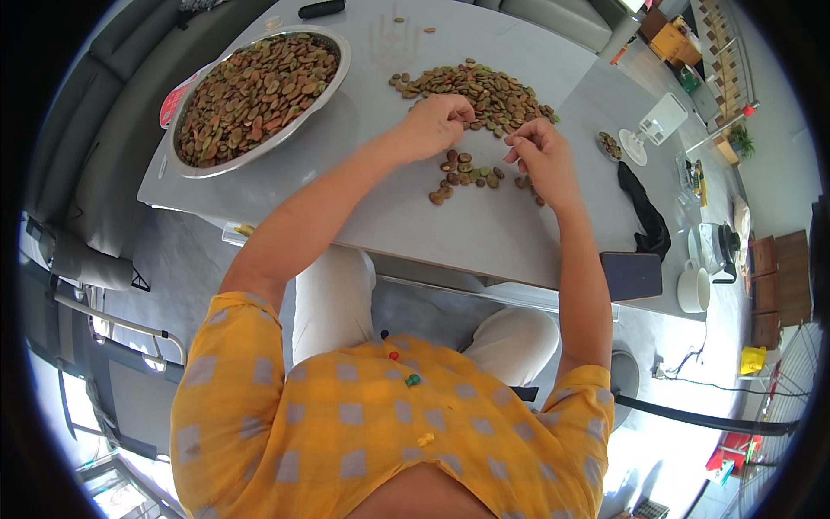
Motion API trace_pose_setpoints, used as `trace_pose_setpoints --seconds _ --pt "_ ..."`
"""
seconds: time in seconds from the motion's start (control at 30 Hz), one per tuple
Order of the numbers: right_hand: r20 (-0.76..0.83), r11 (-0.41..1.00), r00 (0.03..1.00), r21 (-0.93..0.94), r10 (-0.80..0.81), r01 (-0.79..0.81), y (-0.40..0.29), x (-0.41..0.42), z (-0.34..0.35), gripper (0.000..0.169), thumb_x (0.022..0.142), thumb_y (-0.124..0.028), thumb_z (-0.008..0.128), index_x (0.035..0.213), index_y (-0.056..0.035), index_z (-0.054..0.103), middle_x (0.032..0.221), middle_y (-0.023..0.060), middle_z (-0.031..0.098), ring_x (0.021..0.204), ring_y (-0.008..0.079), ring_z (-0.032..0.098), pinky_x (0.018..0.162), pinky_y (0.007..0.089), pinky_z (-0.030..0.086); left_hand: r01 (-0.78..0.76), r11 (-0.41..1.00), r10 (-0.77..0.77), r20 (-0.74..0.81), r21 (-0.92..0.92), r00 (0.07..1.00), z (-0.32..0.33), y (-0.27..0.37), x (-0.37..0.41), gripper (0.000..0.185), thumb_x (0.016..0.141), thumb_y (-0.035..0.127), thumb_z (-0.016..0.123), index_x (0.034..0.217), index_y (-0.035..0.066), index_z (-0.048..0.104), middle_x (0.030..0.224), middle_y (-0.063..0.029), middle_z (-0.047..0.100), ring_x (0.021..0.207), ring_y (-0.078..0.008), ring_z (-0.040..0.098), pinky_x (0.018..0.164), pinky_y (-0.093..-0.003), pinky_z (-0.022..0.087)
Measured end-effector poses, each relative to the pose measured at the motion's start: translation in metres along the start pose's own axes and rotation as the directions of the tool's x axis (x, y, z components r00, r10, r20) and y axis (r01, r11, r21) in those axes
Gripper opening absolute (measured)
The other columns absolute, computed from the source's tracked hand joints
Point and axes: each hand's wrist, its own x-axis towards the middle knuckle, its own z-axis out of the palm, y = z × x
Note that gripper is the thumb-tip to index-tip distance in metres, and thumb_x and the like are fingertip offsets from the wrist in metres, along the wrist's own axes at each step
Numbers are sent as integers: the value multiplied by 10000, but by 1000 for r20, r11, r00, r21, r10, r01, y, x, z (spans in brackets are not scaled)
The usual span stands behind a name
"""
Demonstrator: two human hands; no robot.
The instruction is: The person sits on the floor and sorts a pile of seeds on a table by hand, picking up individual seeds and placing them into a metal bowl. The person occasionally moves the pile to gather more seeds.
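My left hand (438, 126) reaches to the front edge of a heap of dried broad beans (499, 91) on the grey table. Its fingers are curled down at the beans, and whatever lies between them is hidden. To its right, my right hand (543, 156) hovers near the heap's right front edge, thumb and fingertips close together; a bean in them cannot be made out. Between the hands and nearer to me lies a loose cluster of darker brown and green beans (465, 170). A few more beans (522, 182) sit partly hidden beneath my right hand.
A metal colander (345, 58) full of beans stands at the left. Along the right are a small dish of beans (609, 146), a white stand (663, 119), a black cloth-like item (643, 211), a phone (631, 276), a white cup (694, 290) and a glass coffee pot (708, 245).
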Motion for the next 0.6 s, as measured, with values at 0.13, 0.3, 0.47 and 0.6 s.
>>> trace_pose_setpoints --seconds 0.13,0.3,0.47,0.6 --pt "80 966 979 -165 -189 200 3 -5 1 107 796 -91 613 882 -26 620 825 56 621 656 176 548 611 312 453 -15 999 9 111 46 994 -7 4 -5 164 806 88 563 943 2 593 804 -85 611 741 -191 578 673 -332 460" --pt "239 813 919 -434 -312 389 4 -9 10 152 787 -103 646 934 -77 668 792 90 573 731 237 566 668 339 461 -152 910 89 178 387 980 3 10 -11 161 798 119 616 910 4 618 834 -115 619 773 -236 595 702 -332 469" --pt "279 710 880 -521 -383 474 8 -12 18 132 771 -114 667 900 -93 675 778 95 553 725 260 561 655 350 451 -253 839 161 226 481 961 6 8 -11 171 776 141 635 887 12 635 865 -142 618 844 -289 592 744 -365 461" --pt "291 709 895 -546 -339 446 4 -15 20 122 773 -128 653 878 -67 662 813 129 558 766 311 567 685 397 454 -263 834 165 235 484 958 7 9 -12 177 769 159 637 864 10 634 871 -145 615 870 -305 581 774 -379 447"
